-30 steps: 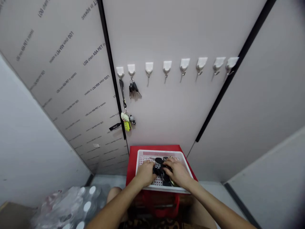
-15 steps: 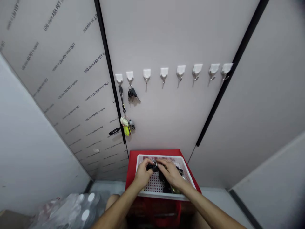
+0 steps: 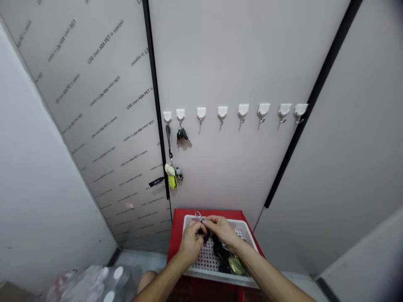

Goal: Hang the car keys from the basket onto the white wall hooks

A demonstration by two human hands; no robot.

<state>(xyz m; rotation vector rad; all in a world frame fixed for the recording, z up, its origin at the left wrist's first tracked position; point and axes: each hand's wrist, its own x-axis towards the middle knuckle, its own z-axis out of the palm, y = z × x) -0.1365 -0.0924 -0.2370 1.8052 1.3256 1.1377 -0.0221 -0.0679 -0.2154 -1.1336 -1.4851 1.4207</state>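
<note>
L hand (image 3: 190,246) fingers curled on dark key bunch (image 3: 206,238); R hand (image 3: 222,228) fingers pinching near its metal clip (image 3: 198,216), contact partly hidden. Bunch is over back-L of white basket (image 3: 220,277); dark pile (image 3: 220,251) inside, R side. Step in hand, prob: separating/turning bunch. Next move calls for firm pinch, clip clear of fingers. Hooks (image 3: 222,111) on wall behind, 2 leftmost loaded.

Keyring in two-handed grip

I record one keyring (image 3: 206,238) held above the white basket (image 3: 222,278). Its silver clip (image 3: 198,215), an open-centred metal loop, points up and away from me, seen across the far rim. My right hand (image 3: 223,230) pinches just below the clip; my left hand (image 3: 190,243) grips the dark lower part. Fingers hide most of that part; individual keys cannot be distinguished.
</note>
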